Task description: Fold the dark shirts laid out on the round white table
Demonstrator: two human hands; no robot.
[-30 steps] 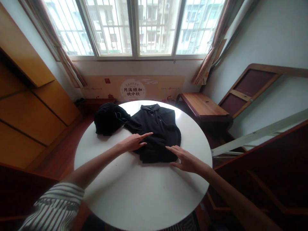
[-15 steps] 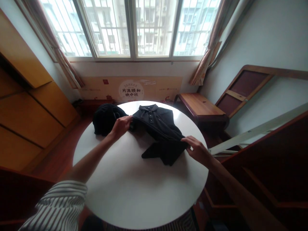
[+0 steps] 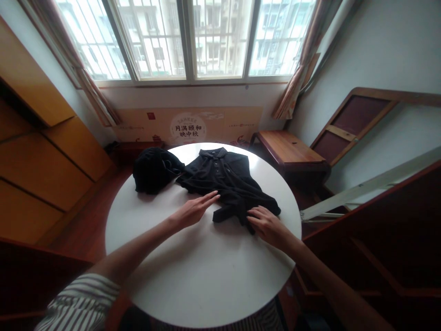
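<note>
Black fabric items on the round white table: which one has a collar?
The rumpled black fabric shirt, its collar at the far end; the rounded black fabric bundle left of it shows none.

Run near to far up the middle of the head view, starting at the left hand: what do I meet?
Left hand → black shirt's collar → printed panel → white wall → window.
</note>
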